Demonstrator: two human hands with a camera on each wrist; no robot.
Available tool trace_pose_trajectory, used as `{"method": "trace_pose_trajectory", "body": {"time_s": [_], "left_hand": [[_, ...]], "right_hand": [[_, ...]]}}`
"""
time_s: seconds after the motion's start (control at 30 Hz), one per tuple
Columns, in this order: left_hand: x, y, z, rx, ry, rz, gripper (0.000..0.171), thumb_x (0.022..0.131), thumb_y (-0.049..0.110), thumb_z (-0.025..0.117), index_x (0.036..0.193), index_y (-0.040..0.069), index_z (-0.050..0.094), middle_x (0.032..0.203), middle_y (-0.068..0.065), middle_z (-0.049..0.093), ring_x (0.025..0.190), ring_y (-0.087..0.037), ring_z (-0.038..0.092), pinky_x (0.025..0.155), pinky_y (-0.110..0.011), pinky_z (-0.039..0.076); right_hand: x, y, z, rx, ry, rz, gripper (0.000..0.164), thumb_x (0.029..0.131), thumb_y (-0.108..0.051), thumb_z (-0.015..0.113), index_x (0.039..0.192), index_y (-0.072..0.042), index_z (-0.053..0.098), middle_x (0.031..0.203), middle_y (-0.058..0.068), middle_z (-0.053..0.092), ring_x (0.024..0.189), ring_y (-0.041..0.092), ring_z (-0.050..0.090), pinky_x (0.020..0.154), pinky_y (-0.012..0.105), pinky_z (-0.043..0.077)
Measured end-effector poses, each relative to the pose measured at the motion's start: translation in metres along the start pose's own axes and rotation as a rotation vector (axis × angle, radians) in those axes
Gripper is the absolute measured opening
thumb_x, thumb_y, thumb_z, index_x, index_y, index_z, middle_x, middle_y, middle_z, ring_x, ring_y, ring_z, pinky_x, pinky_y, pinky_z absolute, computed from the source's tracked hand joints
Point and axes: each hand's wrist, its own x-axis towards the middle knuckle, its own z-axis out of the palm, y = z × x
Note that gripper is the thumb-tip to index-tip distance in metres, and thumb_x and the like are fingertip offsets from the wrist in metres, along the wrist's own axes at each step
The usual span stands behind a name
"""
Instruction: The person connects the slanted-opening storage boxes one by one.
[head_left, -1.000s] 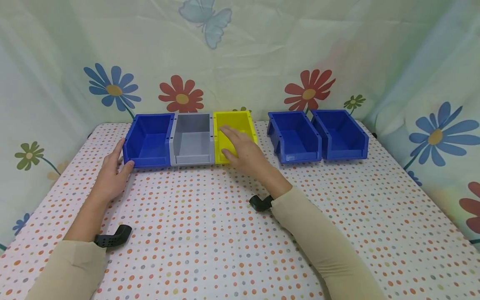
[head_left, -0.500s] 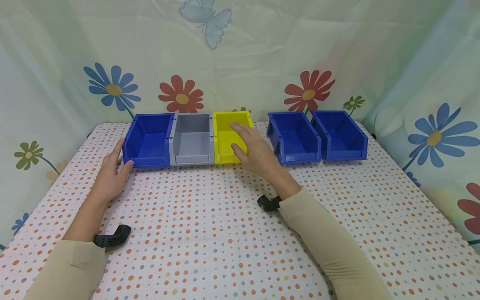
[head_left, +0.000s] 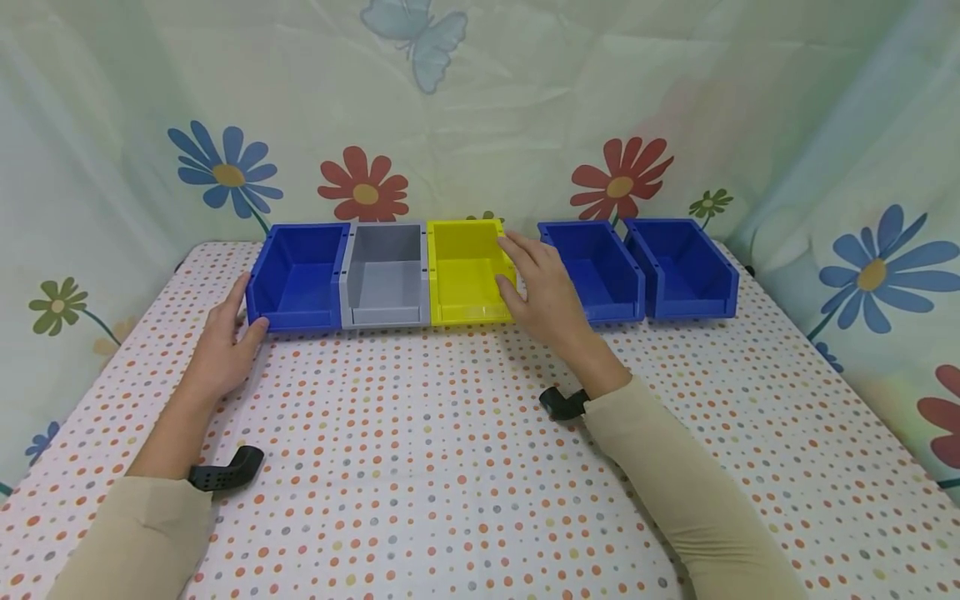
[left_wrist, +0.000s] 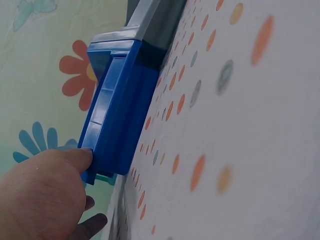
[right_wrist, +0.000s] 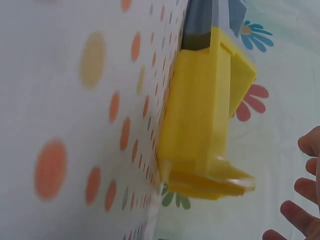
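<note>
My left hand (head_left: 221,354) rests against the leftmost blue storage bin (head_left: 300,287), fingers straight along its left side. In the left wrist view, the thumb (left_wrist: 80,159) lies on the front corner of that bin. A grey bin (head_left: 386,287) sits against its right side, then a yellow bin (head_left: 468,283). My right hand (head_left: 547,292) hovers by the yellow bin's right rim, fingers spread loosely and holding nothing. Seen from the right wrist, its fingers (right_wrist: 297,217) are apart from the yellow bin (right_wrist: 192,110).
Two more blue bins stand at the right, one (head_left: 592,279) partly hidden by my right hand, the other (head_left: 686,271) beside it. A dotted cloth (head_left: 420,467) covers the table. A flowered curtain (head_left: 487,108) hangs behind the row.
My right hand has moved right, from over the middle of the yellow bin to its right rim. My left hand and the bins have stayed in place.
</note>
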Motion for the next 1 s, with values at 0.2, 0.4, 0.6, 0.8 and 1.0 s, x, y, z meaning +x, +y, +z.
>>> {"method": "trace_pose_trajectory", "body": {"time_s": [0.2, 0.4, 0.6, 0.8, 1.0], "left_hand": [[0.0, -0.001, 0.0, -0.01, -0.001, 0.0, 0.068, 0.112, 0.033, 0.035, 0.167, 0.032, -0.005, 0.169, -0.032, 0.008, 0.143, -0.063, 0.032, 0.109, -0.081, 0.031], [0.001, -0.001, 0.0, -0.005, -0.003, 0.002, 0.069, 0.112, 0.033, 0.036, 0.167, 0.031, -0.006, 0.169, -0.032, 0.009, 0.143, -0.064, 0.033, 0.109, -0.081, 0.031], [0.003, -0.002, 0.0, 0.003, -0.003, 0.007, 0.069, 0.112, 0.033, 0.036, 0.167, 0.031, -0.006, 0.168, -0.033, 0.009, 0.142, -0.064, 0.033, 0.108, -0.081, 0.032], [0.0, 0.0, 0.001, 0.001, -0.001, -0.004, 0.069, 0.112, 0.032, 0.036, 0.167, 0.032, -0.006, 0.169, -0.032, 0.01, 0.143, -0.063, 0.033, 0.109, -0.081, 0.032], [0.0, -0.001, 0.001, -0.004, -0.002, -0.001, 0.068, 0.112, 0.033, 0.035, 0.167, 0.031, -0.005, 0.169, -0.032, 0.009, 0.143, -0.063, 0.032, 0.109, -0.081, 0.031]], "right_hand": [[-0.002, 0.01, -0.009, -0.03, 0.022, 0.066, 0.052, 0.103, -0.015, 0.061, 0.153, -0.006, 0.049, 0.159, 0.015, 0.046, 0.146, 0.037, 0.04, 0.122, 0.053, 0.038], [-0.006, 0.023, -0.018, -0.043, 0.041, 0.104, 0.051, 0.103, -0.016, 0.061, 0.152, -0.005, 0.051, 0.16, 0.016, 0.046, 0.147, 0.038, 0.039, 0.123, 0.056, 0.036], [-0.01, 0.033, -0.025, -0.065, 0.044, 0.137, 0.052, 0.103, -0.017, 0.062, 0.152, -0.005, 0.05, 0.161, 0.015, 0.045, 0.148, 0.039, 0.038, 0.123, 0.057, 0.036], [-0.013, 0.043, -0.032, -0.1, 0.035, 0.182, 0.053, 0.104, -0.019, 0.06, 0.154, -0.006, 0.048, 0.163, 0.016, 0.042, 0.149, 0.04, 0.036, 0.124, 0.06, 0.032], [-0.017, 0.051, -0.039, -0.117, 0.029, 0.218, 0.055, 0.104, -0.022, 0.062, 0.155, -0.007, 0.047, 0.164, 0.016, 0.039, 0.151, 0.042, 0.033, 0.125, 0.063, 0.027]]}}
